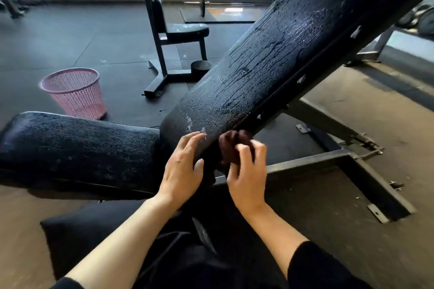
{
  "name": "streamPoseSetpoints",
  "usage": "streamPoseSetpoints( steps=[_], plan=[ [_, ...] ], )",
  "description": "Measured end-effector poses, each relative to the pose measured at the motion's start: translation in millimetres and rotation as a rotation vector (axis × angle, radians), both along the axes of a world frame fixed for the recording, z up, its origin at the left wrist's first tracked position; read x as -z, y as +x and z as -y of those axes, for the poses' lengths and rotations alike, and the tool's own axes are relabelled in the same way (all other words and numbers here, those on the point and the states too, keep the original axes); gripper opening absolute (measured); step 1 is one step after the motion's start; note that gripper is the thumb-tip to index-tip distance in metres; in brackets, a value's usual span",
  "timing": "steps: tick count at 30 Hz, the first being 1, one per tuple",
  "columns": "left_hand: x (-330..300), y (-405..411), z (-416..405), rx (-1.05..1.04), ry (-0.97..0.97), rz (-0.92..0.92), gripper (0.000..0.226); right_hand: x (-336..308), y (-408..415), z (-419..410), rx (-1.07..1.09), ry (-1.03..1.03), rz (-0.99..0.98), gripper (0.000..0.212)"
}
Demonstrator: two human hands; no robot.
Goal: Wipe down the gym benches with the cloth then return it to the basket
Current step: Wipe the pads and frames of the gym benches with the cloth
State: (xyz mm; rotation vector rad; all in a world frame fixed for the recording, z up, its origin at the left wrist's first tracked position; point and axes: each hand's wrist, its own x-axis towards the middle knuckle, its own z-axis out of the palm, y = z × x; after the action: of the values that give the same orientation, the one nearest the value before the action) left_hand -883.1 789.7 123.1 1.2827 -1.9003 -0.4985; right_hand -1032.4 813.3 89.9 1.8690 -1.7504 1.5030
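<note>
A black incline bench fills the middle: its cracked, wet-looking backrest (277, 54) slopes up to the right and its seat pad (77, 145) lies flat at the left. My right hand (246, 176) grips a bunched dark brown cloth (232, 145) against the backrest's lower right edge. My left hand (180, 166) has its fingers spread and rests on the lower end of the backrest, just left of the cloth. A pink mesh basket (75, 91) stands on the floor behind the seat pad, to the left.
A second black bench with an upright back (185, 30) stands behind the basket. A barbell with a plate (202, 2) lies on a mat at the back. The bench's steel frame (352, 164) spreads across the floor at right.
</note>
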Motion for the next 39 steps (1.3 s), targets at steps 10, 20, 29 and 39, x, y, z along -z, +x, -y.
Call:
streamPoseSetpoints(
  steps=[10, 20, 29, 39],
  plan=[
    [9, -8, 8, 0.127, -0.051, 0.103, 0.067, 11, -9, -12, 0.034, 0.076, 0.186, 0.042],
    [15, 13, 10, 0.137, -0.012, 0.139, 0.070, 13, 25, -10, 0.014, 0.152, 0.148, 0.021],
    [12, 19, 29, 0.280, -0.113, 0.227, 0.065, -1, 23, -5, 0.072, 0.218, 0.014, 0.038],
    [22, 11, 42, 0.269, -0.182, 0.095, 0.055, -28, 18, 7, 0.273, 0.183, -0.041, 0.017]
  ],
)
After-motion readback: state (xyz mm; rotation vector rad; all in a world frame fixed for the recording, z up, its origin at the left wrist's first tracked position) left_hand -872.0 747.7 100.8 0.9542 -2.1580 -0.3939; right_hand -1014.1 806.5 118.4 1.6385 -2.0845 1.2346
